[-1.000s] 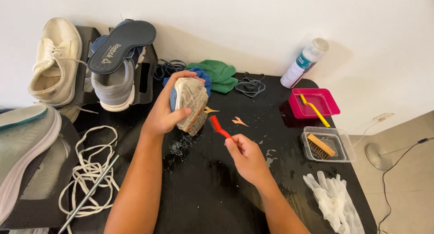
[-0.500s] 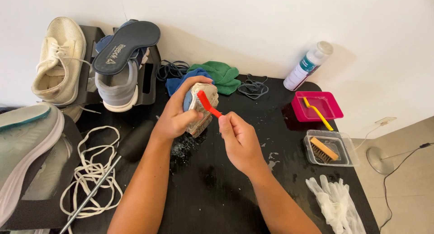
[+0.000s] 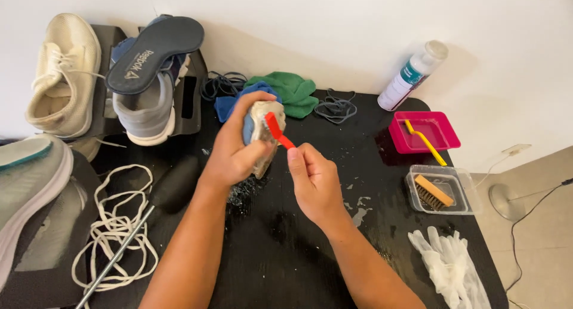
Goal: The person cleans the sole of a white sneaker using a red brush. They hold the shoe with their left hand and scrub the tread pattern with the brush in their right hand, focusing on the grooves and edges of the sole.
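Note:
My left hand (image 3: 230,151) grips a small shoe (image 3: 262,127) with a beige, dirty sole and blue upper, held upright over the black table (image 3: 286,249). My right hand (image 3: 313,180) pinches a red brush (image 3: 277,131) by its handle, and the brush head rests against the shoe's sole. Wet specks lie on the table below the shoe.
White laces (image 3: 116,237) and a metal rod (image 3: 113,258) lie at left. Shoes and a dark insole (image 3: 155,52) sit at back left. Green cloth (image 3: 289,91), white spray bottle (image 3: 412,76), pink tray (image 3: 439,127) with yellow brush, clear box (image 3: 456,180) with wooden brush, plastic gloves (image 3: 450,267).
My right hand brought the red brush from the table side up onto the shoe's sole. My left hand turned the shoe slightly and lowered it a little.

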